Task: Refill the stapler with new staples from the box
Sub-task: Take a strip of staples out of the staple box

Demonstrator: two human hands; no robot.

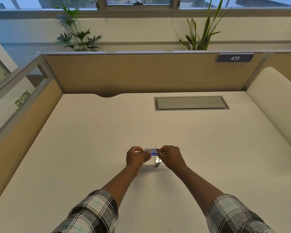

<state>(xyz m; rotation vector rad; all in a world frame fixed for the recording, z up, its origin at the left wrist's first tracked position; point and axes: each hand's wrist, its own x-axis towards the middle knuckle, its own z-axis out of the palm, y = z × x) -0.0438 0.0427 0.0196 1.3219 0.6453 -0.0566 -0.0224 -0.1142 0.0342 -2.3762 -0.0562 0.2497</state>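
Plaid-sleeved forearms came in from the near desk edge. Left hand pinched the small blue-and-white cardboard staple box at its left end, fingers curled round it. Right hand pinched at the box's right end, fingertips at what looked like the flap or a strip being drawn out; too small to tell which. Box was held just above the plain white desk top, between both hands, about mid-desk and toward the near side.

Small silvery metal stapler sat on the desk just under and beside the right hand, partly hidden; open or closed, could not tell.

Handling, as judgement: box was light, thin card, easy to crush, so grip by the end edges not the faces. Staple strips inside would be stiff but brittle, snapping if bent, and slippery; best taken by the long sides and kept level. Stapler was small and light, likely to skid on the smooth top, so one hand should steady it while loading.

Room: wide bare desk on all sides of the hands, edges well apart from the work. Farther back, a grey recessed cable hatch right of centre, closed. Then a tan fabric partition with a dark plate reading 473, and a white rounded side panel at right. Two green leafy plants and windows stood beyond
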